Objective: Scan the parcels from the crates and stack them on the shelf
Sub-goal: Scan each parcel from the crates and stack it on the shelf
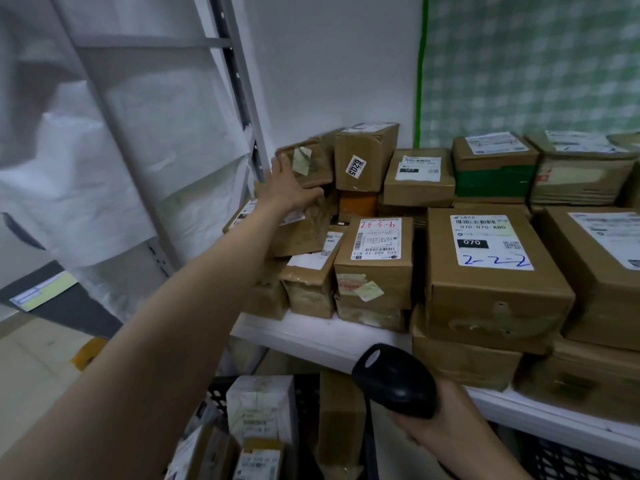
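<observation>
The left hand (289,188) reaches out at full arm's length to the far left end of the shelf (311,336), toward 11 o'clock. Its fingers are spread wide and laid flat against the side of a small taped parcel (306,164) that sits tilted on top of the pile; the thumb lies under that parcel's lower edge. Whether the hand truly grips it or only presses on it cannot be told.

The right hand (446,431) is low at 5 o'clock, fingers wrapped round the handle of a black scanner (394,379), whose head points up and left toward the shelf edge.

Just right of the tilted parcel stands an upright box with a "6205" sticker (363,157). Below it, toward the shelf front, a box marked "4-3-37" in red (375,258) rests on other cartons. At 3 o'clock from that one lies a larger box labelled "070" (491,271), stacked on a flatter carton. More labelled boxes fill the shelf toward 1 and 2 o'clock, against a green checked wall covering (536,64).

Under the shelf, at 6 o'clock, a black crate (214,389) holds more parcels, among them a white box (263,410) standing upright.
</observation>
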